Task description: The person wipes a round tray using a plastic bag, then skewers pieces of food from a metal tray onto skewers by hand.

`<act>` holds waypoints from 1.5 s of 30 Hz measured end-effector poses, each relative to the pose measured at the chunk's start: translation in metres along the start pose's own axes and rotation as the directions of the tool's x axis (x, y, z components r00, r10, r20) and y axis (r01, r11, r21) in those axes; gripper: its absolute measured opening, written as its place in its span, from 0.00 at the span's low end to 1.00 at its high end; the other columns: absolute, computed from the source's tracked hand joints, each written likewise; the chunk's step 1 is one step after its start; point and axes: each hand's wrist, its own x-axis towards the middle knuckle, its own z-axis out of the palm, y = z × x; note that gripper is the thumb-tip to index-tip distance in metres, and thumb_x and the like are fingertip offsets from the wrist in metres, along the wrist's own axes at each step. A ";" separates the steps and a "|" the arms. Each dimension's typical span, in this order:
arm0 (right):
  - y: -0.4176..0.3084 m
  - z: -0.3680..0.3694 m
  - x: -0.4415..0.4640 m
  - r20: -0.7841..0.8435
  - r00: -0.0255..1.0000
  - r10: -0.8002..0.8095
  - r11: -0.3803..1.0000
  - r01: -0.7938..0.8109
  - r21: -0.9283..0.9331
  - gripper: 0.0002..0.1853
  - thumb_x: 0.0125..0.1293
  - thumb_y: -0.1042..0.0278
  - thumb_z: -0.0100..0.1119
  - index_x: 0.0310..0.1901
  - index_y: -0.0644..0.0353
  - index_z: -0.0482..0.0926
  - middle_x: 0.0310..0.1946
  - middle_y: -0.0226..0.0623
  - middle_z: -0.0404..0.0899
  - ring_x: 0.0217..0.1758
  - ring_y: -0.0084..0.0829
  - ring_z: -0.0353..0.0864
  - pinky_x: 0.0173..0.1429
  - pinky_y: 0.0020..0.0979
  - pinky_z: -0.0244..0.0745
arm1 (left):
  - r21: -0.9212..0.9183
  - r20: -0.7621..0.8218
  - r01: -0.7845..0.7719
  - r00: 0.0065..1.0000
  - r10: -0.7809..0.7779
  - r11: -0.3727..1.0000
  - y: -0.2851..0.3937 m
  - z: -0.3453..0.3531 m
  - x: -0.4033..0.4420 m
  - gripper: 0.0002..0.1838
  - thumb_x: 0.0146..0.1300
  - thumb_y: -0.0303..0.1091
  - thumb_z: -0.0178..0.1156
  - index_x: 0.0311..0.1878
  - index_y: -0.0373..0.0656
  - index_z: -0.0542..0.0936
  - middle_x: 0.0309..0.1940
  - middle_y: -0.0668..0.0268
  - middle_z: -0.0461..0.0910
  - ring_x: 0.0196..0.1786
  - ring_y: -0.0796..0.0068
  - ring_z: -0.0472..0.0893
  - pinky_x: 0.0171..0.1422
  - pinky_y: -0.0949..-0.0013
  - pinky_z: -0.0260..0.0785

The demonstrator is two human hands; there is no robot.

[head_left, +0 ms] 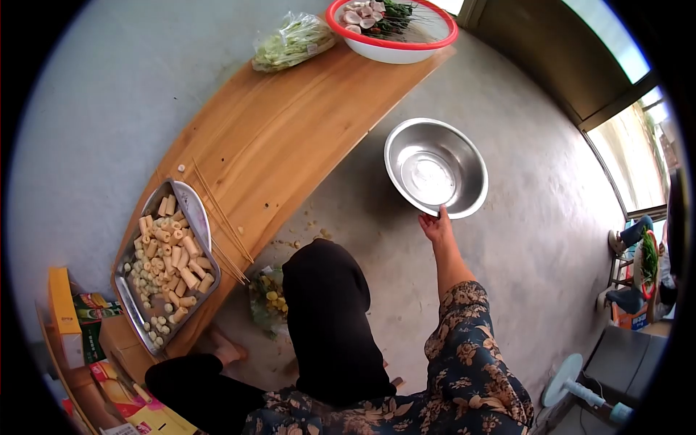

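My right hand (435,227) grips the near rim of a large metal basin (467,163), its thumb over the edge and the fingers underneath. The basin is held out to the right of the wooden table, tilted so that its bare, shiny inside faces me. My left hand does not show. On the near end of the table lies a metal tray (134,308) with many tan, tube-shaped pieces (170,246) and small pale round pieces (157,330). Several thin skewers (214,206) lie beside the tray.
At the table's far end are a bag of pale green vegetables (293,42) and a red-rimmed white basin (395,53) with food. A plastic bag (270,301) lies on the floor near my knee. Boxes (65,312) stand lower left. A person's legs (631,235) show at right.
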 end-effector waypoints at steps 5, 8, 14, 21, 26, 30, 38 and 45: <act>0.001 -0.034 -0.028 -0.011 1.000 0.003 0.989 -0.002 0.145 0.16 0.64 0.68 0.47 0.51 0.64 0.70 0.48 0.45 0.77 0.51 0.47 0.77 0.55 0.49 0.77 | 0.005 -0.032 -0.012 0.999 0.012 1.000 0.007 -0.009 0.004 0.17 0.69 0.44 0.46 0.30 0.42 0.68 0.20 0.71 0.62 0.19 0.79 0.60 0.22 0.79 0.58; 0.023 -0.090 -0.068 -0.006 1.000 -0.014 0.995 0.015 0.096 0.16 0.62 0.71 0.47 0.51 0.65 0.68 0.52 0.46 0.74 0.55 0.46 0.75 0.60 0.51 0.72 | 0.010 -0.065 -0.025 0.998 0.026 1.000 0.012 -0.018 0.010 0.17 0.70 0.45 0.45 0.29 0.42 0.68 0.19 0.72 0.62 0.18 0.80 0.60 0.21 0.80 0.58; 0.055 -0.197 -0.141 -0.116 0.993 -0.015 1.000 0.017 0.020 0.20 0.62 0.71 0.44 0.56 0.69 0.62 0.57 0.50 0.68 0.61 0.49 0.69 0.63 0.56 0.68 | -0.029 -0.014 -0.082 0.997 0.082 0.996 0.043 -0.036 0.049 0.16 0.70 0.44 0.45 0.30 0.42 0.68 0.21 0.72 0.62 0.21 0.79 0.60 0.23 0.80 0.58; 0.081 -0.260 -0.138 0.000 1.000 -0.002 1.000 0.002 -0.028 0.23 0.61 0.66 0.54 0.57 0.62 0.65 0.59 0.43 0.69 0.62 0.45 0.68 0.67 0.52 0.63 | -0.320 0.410 0.017 0.904 0.122 0.947 0.121 -0.024 0.097 0.22 0.68 0.43 0.50 0.64 0.50 0.68 0.65 0.67 0.65 0.66 0.69 0.66 0.65 0.68 0.62; 0.085 -0.270 -0.132 -0.199 0.972 0.127 0.989 -0.138 -0.044 0.25 0.67 0.54 0.53 0.58 0.61 0.65 0.57 0.43 0.70 0.60 0.44 0.71 0.65 0.48 0.65 | -0.345 0.623 -0.307 0.632 0.461 0.887 0.164 0.028 0.042 0.25 0.69 0.43 0.51 0.65 0.44 0.65 0.60 0.59 0.69 0.62 0.65 0.70 0.65 0.63 0.62; 0.062 -0.267 -0.152 -0.129 0.957 0.261 0.951 -0.278 -0.134 0.25 0.67 0.54 0.53 0.58 0.61 0.64 0.56 0.44 0.69 0.59 0.47 0.71 0.61 0.48 0.68 | -0.412 0.714 -0.312 0.472 0.516 0.856 0.167 0.072 -0.039 0.23 0.70 0.40 0.50 0.64 0.42 0.66 0.56 0.58 0.72 0.58 0.65 0.73 0.62 0.63 0.66; -0.015 -0.183 -0.204 -0.097 0.957 -0.273 0.640 0.105 -0.761 0.08 0.61 0.63 0.50 0.41 0.51 0.70 0.35 0.34 0.72 0.37 0.38 0.77 0.38 0.44 0.73 | -0.034 0.966 0.431 0.246 -0.082 0.902 0.040 0.139 -0.102 0.18 0.66 0.43 0.56 0.50 0.37 0.72 0.46 0.57 0.76 0.49 0.63 0.78 0.54 0.63 0.73; -0.040 0.085 -0.311 0.556 0.759 -0.338 0.525 0.643 -0.558 0.15 0.67 0.65 0.51 0.53 0.58 0.72 0.41 0.34 0.78 0.42 0.28 0.80 0.43 0.27 0.74 | -0.052 0.929 0.629 0.314 -0.193 0.775 0.016 0.206 -0.103 0.44 0.63 0.45 0.60 0.70 0.34 0.45 0.55 0.50 0.66 0.54 0.55 0.74 0.59 0.57 0.71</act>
